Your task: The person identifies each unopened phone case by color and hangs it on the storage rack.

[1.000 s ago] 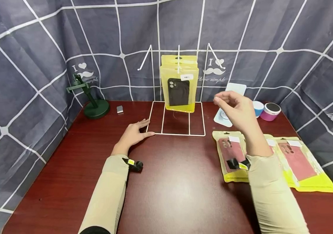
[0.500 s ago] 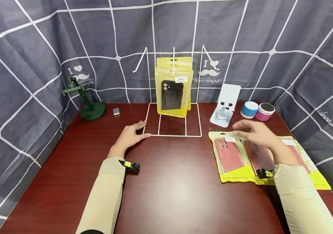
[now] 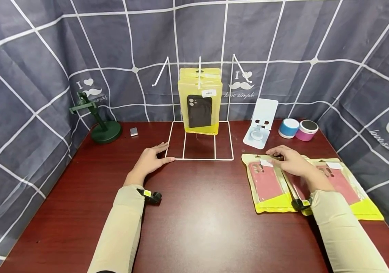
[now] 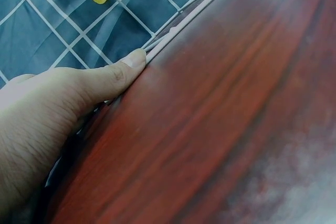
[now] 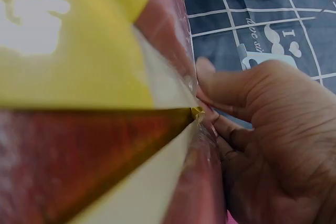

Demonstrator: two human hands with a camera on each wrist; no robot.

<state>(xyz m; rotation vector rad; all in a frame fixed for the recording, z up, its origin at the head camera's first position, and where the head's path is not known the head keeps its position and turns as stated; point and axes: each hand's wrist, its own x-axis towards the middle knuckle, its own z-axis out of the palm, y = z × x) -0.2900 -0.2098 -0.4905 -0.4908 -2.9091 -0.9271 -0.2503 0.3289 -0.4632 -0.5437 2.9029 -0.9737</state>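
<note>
Head cam first: my left hand (image 3: 148, 161) is spread, thumb and fingertips against the near left corner of the white rack (image 3: 202, 159). Ahead and between my hands, the bag with the black phone case (image 3: 200, 108) hangs on the middle hook (image 3: 199, 74), at least one more behind it. I'd call it partway: those are up, while three pink-case bags (image 3: 266, 184) lie on the surface (image 3: 187, 212) under and beside my right hand (image 3: 291, 163), not hung yet. They're clear-fronted, yellow at the bottom, with white labels.

Left wrist cam: thumb on the rack's front wire, no grip.

Right wrist cam: thumb and fingers at the bags' edges, fairly narrow; can't tell if I've actually pinched one. Plastic looks shiny and crinkly.
</note>
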